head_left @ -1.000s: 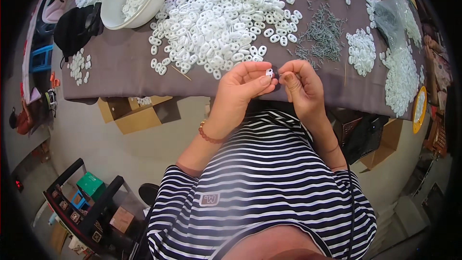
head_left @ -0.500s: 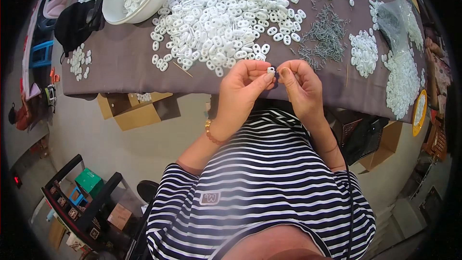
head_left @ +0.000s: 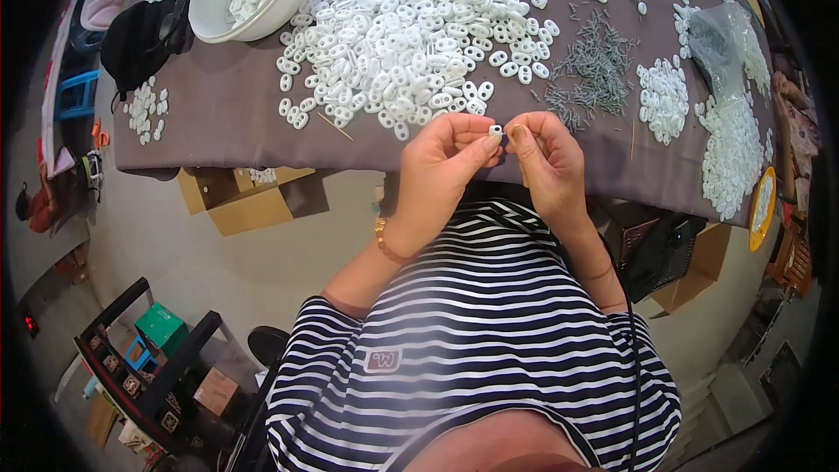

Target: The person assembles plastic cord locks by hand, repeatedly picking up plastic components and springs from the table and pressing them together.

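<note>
Right hand [head_left: 556, 163] slightly nearer | left hand [head_left: 440, 157] pinching white piece [head_left: 495, 130] | right's hold: cannot tell | shirt patch [head_left: 383, 359] lettered

There are two hands [head_left: 437, 162] [head_left: 554, 166], one held piece [head_left: 495, 130], one grey heap [head_left: 594, 61], one bowl [head_left: 211, 13].

Passable left of the fingers [head_left: 461, 128], over bare cloth [head_left: 262, 150] nearer than the stick [head_left: 336, 128]; also just right. Blocked ahead-left by the white heap [head_left: 393, 61], ahead-right by the grey pile [head_left: 596, 70].
</note>
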`<state>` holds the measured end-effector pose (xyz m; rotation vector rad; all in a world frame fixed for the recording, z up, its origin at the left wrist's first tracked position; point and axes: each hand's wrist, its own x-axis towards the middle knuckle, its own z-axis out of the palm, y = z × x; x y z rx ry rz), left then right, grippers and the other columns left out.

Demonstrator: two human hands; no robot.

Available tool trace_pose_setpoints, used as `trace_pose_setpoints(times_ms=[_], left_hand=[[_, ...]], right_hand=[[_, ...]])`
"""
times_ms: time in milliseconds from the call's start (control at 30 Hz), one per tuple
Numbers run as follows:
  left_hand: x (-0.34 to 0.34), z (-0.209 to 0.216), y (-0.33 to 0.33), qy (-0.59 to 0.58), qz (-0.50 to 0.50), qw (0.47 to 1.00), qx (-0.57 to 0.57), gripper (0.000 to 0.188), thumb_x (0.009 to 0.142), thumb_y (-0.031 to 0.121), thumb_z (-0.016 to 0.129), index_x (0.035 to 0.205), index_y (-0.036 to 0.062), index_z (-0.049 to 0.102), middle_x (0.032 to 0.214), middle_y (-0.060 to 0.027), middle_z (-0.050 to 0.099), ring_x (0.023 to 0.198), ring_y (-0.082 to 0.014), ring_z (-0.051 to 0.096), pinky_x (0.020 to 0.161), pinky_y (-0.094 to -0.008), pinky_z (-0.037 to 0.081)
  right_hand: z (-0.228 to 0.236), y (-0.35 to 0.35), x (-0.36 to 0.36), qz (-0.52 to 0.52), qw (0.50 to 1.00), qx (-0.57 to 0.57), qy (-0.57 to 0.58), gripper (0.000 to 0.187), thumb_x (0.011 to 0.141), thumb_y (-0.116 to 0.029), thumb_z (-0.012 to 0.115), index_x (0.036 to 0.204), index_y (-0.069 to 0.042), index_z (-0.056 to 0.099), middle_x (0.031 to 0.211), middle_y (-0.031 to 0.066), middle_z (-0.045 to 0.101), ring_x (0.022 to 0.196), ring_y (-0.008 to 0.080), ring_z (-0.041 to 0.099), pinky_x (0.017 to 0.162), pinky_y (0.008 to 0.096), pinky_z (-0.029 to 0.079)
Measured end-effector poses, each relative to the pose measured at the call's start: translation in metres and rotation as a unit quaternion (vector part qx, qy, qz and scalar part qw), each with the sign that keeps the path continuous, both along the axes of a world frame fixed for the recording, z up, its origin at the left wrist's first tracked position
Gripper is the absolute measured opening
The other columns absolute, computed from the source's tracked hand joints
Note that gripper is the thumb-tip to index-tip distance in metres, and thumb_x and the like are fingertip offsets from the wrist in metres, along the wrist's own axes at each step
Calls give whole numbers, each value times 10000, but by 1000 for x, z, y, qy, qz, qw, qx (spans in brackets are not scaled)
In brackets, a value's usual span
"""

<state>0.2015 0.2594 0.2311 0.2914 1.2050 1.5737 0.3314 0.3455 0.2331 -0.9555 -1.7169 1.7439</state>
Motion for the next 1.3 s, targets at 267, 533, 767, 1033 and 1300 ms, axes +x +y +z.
trace_pose_setpoints(times_ms=[267, 533, 767, 1033, 1300], left_hand=[[3, 3, -1, 41, -3, 999, -11, 172, 911, 44, 663, 1051, -47, 623, 934, -93, 693, 802, -121, 661, 736, -244, 551], [3, 2, -2, 45, -13, 999, -15, 152, 901, 40, 673, 1020, -47, 634, 925, -100, 704, 783, -127, 662, 720, -247, 543], [-4, -4, -2, -24, -24, 999, 20, 211, 925, 85, 657, 1081, -45, 601, 960, -112, 688, 830, -129, 659, 766, -248, 552], [-1, -5, -1, -13, -31, 999, 28, 211, 932, 91, 651, 1085, -46, 601, 979, -116, 687, 840, -136, 663, 769, -251, 554], [1, -11, -7, -7, -11, 999, 41, 198, 943, 119, 647, 1061, -35, 608, 948, -109, 689, 831, -145, 670, 754, -257, 558]], right_hand=[[-2, -1, -2, 9, 1000, 26, 4, 143, 1012, -151, 537, 1042, -16, 571, 807, -17, 586, 555, -12, 407, 462, 150, 302], [0, -3, -1, -2, 999, 25, -40, 149, 1007, -142, 544, 1028, -2, 587, 783, 8, 613, 545, 5, 455, 465, 148, 350], [16, 3, -4, 12, 996, -93, 8, 150, 1003, -116, 544, 1081, 0, 599, 793, 1, 619, 567, 13, 484, 499, 155, 375], [8, 2, 0, 11, 999, -42, -10, 115, 989, -108, 570, 1043, -10, 595, 830, -8, 613, 585, 7, 471, 530, 153, 386], [18, 2, -2, 24, 998, -41, -37, 83, 968, -99, 588, 942, -30, 626, 770, -27, 613, 587, -3, 471, 486, 168, 368]])
